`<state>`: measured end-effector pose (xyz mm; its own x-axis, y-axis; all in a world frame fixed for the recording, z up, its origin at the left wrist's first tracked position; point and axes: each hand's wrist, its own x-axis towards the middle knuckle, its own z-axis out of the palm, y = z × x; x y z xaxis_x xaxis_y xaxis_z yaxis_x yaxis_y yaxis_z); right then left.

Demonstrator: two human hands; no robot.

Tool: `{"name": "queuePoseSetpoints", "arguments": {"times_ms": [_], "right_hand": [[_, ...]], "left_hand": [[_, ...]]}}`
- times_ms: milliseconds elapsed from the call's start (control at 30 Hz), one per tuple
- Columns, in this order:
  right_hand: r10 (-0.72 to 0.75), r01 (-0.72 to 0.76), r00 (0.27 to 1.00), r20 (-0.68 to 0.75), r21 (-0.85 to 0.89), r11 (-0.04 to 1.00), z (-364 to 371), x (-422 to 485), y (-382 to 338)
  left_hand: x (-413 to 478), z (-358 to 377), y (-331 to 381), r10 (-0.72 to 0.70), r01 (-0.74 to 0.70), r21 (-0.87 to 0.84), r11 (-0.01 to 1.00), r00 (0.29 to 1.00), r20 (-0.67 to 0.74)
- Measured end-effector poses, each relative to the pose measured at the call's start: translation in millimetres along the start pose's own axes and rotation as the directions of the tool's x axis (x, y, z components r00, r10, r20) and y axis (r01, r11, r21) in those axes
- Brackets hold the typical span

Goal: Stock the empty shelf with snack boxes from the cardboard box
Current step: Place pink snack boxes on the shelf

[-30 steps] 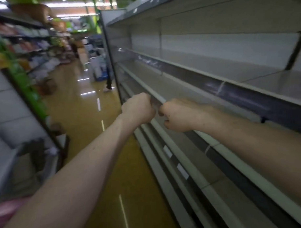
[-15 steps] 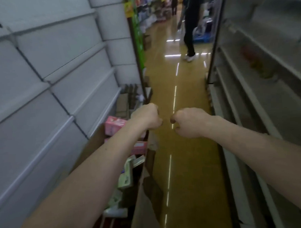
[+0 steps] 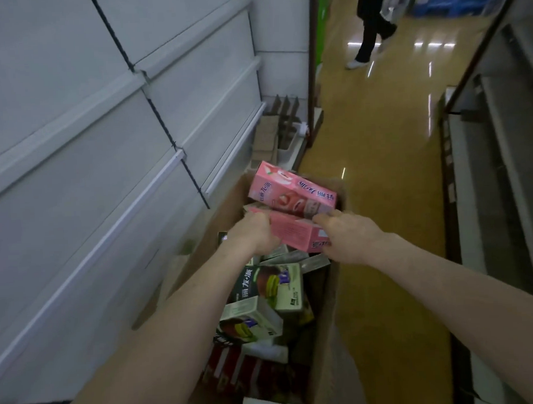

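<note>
1. Head view: a pink snack box (image 3: 293, 232) sits at the middle of the frame, at the far end of an open cardboard box (image 3: 326, 335) that runs from the centre down to the bottom edge.
2. The left hand (image 3: 254, 232) has its fingers curled round the left end of that pink snack box, and the right hand (image 3: 348, 238) grips its right end. Both forearms reach in from the lower corners.
3. A second pink box (image 3: 292, 192) lies tilted just above it, touching it, against the far wall of the cardboard box.
4. Below the hands, green boxes (image 3: 271, 286) lie jumbled at odd angles. Dark red boxes (image 3: 235, 372) fill the near end.
5. Grey left shelves (image 3: 105, 116) slope across the left half of the frame, just beside the cardboard box, with folded cardboard pieces (image 3: 272, 132) on the lowest board beyond it.
6. A glossy yellow floor (image 3: 379, 167) runs up the middle right. The right shelves (image 3: 498, 133) line the right edge.
7. At the top, a person in dark trousers (image 3: 371, 26) walks on the floor, well apart from the cardboard box.
</note>
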<state>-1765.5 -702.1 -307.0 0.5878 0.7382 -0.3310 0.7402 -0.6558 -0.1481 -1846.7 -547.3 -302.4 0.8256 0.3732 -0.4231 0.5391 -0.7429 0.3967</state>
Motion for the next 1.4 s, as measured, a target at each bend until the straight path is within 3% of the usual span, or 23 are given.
{"name": "queuePoseSetpoints", "arguments": {"times_ms": [167, 400, 600, 700, 833, 900, 1000, 1067, 1167, 1400], "right_hand": [[0.041, -0.04, 0.999, -0.017, 0.025, 0.999, 32, 30, -7], [0.097, -0.099, 0.994, -0.042, -0.031, 0.995, 69, 62, -6], [0.099, -0.108, 0.986, -0.135, -0.059, 0.992, 86, 77, -13], [0.066, -0.079, 0.979, -0.191, -0.061, 0.995, 77, 81, -17], [0.079, -0.02, 0.942, -0.327, 0.179, 0.984, 38, 87, -26], [0.149, -0.002, 0.901, -0.407, 0.339, 0.941, 17, 84, -28], [0.264, 0.008, 0.861, -0.436, 0.529, 0.849, -8, 74, -25], [0.349, -0.03, 0.859, -0.374, 0.645, 0.763, -20, 67, -16], [0.506, -0.12, 0.839, -0.202, 0.837, 0.533, -27, 58, 7], [0.622, -0.293, 0.78, 0.069, 0.918, 0.265, -19, 24, 47]], "left_hand": [[32, 23, -27, -0.047, 0.06, -0.306, 0.95, 0.998, 0.049], [67, 49, -46, -0.138, 0.202, -0.643, 0.739, 0.979, 0.149], [90, 64, -60, -0.263, 0.382, -0.804, 0.456, 0.921, 0.289], [99, 66, -64, -0.243, 0.465, -0.821, 0.331, 0.883, 0.402], [102, 67, -62, -0.147, 0.514, -0.858, 0.022, 0.85, 0.506], [105, 68, -64, -0.142, 0.497, -0.865, -0.072, 0.853, 0.502], [107, 70, -64, -0.162, 0.474, -0.874, -0.102, 0.859, 0.485], [107, 73, -65, -0.172, 0.467, -0.88, -0.083, 0.863, 0.475], [105, 73, -65, -0.154, 0.441, -0.888, -0.135, 0.875, 0.458], [87, 61, -42, -0.129, 0.365, -0.886, -0.284, 0.902, 0.413]]}}
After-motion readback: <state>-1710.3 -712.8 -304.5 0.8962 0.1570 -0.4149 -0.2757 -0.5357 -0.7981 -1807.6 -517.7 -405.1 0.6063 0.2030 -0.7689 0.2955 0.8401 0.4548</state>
